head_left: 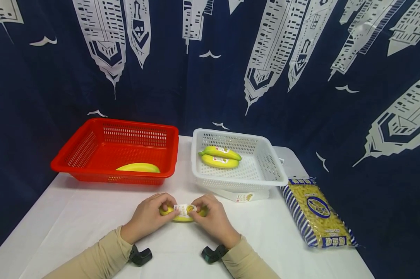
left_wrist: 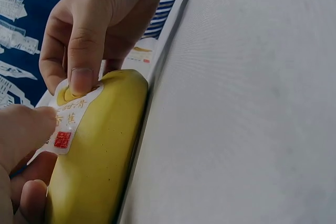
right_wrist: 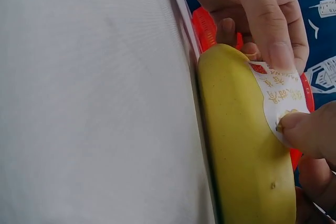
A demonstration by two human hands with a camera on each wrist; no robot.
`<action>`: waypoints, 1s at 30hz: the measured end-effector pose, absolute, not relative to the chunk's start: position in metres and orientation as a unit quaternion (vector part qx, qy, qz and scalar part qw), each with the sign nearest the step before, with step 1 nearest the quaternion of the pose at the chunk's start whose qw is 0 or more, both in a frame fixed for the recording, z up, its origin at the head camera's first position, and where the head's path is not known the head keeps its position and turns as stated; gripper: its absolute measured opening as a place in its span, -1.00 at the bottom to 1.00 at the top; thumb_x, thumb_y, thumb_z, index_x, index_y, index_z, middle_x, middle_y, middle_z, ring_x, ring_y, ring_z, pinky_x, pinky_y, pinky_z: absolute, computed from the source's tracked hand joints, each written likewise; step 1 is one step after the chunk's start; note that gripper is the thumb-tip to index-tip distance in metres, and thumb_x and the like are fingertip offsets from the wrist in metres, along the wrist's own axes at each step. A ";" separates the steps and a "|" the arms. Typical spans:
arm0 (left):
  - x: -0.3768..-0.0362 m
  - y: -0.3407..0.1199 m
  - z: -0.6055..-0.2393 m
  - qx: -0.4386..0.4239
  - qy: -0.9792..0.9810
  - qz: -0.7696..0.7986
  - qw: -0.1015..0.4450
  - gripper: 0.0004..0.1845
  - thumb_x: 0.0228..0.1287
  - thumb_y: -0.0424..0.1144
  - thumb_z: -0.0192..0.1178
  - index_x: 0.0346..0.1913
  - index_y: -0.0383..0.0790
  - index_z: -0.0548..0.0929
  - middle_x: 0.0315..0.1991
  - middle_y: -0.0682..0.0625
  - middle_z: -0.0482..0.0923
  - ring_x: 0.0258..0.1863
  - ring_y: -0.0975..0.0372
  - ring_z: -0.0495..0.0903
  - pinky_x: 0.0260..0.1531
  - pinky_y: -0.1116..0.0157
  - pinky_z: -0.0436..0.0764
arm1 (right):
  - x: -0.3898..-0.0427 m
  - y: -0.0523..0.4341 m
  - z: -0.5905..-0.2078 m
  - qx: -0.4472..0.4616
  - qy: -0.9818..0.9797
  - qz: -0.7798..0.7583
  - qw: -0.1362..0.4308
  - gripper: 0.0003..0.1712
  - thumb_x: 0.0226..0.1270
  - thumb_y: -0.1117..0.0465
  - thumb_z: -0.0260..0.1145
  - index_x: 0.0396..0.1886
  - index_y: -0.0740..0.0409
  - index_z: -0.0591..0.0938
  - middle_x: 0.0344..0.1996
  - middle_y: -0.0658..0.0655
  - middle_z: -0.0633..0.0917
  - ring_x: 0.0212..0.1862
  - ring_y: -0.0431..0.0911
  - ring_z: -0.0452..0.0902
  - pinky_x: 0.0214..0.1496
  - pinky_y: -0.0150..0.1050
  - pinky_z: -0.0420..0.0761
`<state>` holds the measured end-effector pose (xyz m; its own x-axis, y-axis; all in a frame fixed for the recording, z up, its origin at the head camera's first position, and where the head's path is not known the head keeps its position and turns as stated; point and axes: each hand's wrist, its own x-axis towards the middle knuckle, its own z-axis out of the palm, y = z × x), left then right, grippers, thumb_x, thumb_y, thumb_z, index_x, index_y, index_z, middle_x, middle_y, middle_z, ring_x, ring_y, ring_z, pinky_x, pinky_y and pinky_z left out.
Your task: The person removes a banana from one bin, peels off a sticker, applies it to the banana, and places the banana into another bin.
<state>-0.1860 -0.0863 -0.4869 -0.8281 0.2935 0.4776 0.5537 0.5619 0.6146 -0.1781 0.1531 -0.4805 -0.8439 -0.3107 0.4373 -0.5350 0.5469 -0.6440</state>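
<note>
While near table's front edge [head_left: 74,248] — both hands on banana [head_left: 183,218], L hand [head_left: 148,217] & R hand [head_left: 213,221].

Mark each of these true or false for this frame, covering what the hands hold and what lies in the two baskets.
1. Both hands hold one banana on the table. True: the left hand and the right hand grip the banana from either end.
2. The white basket holds three bananas. False: the white basket holds two bananas.
3. The red basket is bare inside. False: a single banana lies in the red basket.
4. Fingers of both hands press a white label on the held banana. True: the label lies under fingertips from each side.
5. A pasta packet lies left of the red basket. False: the pasta packet lies right of the white basket.
</note>
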 end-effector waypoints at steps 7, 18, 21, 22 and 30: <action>-0.186 -0.085 -0.486 -0.232 -0.869 -0.405 0.163 -0.74 0.10 -0.13 0.58 -0.33 0.15 0.63 -0.50 0.30 0.47 -0.46 0.46 0.44 -0.43 0.41 0.42 | -0.178 0.152 -0.481 0.257 -0.865 0.406 0.143 -0.66 0.07 0.24 0.66 -0.29 -0.04 0.63 -0.40 -0.07 0.60 -0.27 -0.25 0.44 -0.24 -0.39 0.50; -0.185 -0.082 -0.486 -0.215 -0.873 -0.405 0.167 -0.75 0.11 -0.14 0.57 -0.37 0.16 0.62 -0.55 0.28 0.43 -0.50 0.44 0.38 -0.47 0.41 0.36 | -0.177 0.146 -0.481 0.244 -0.880 0.374 0.165 -0.65 0.09 0.22 0.65 -0.34 -0.01 0.57 -0.42 -0.11 0.56 -0.28 -0.23 0.41 -0.25 -0.38 0.46; -0.185 -0.081 -0.486 -0.211 -0.872 -0.406 0.173 -0.75 0.10 -0.14 0.57 -0.39 0.16 0.63 -0.57 0.29 0.40 -0.53 0.45 0.35 -0.48 0.41 0.34 | -0.177 0.144 -0.481 0.234 -0.882 0.370 0.174 -0.67 0.13 0.21 0.62 -0.37 -0.02 0.56 -0.42 -0.14 0.56 -0.28 -0.23 0.42 -0.26 -0.38 0.45; -0.186 -0.081 -0.486 -0.209 -0.872 -0.406 0.175 -0.75 0.10 -0.14 0.57 -0.39 0.16 0.63 -0.58 0.29 0.39 -0.53 0.45 0.34 -0.49 0.41 0.34 | -0.177 0.143 -0.481 0.231 -0.882 0.370 0.177 -0.68 0.13 0.21 0.61 -0.38 -0.02 0.56 -0.42 -0.14 0.56 -0.29 -0.23 0.42 -0.26 -0.38 0.44; -0.186 -0.080 -0.487 -0.209 -0.871 -0.408 0.174 -0.74 0.11 -0.14 0.57 -0.38 0.15 0.62 -0.60 0.31 0.36 -0.56 0.45 0.31 -0.51 0.42 0.31 | -0.176 0.142 -0.482 0.224 -0.878 0.380 0.184 -0.70 0.17 0.21 0.59 -0.43 -0.05 0.55 -0.43 -0.13 0.57 -0.31 -0.21 0.45 -0.28 -0.39 0.43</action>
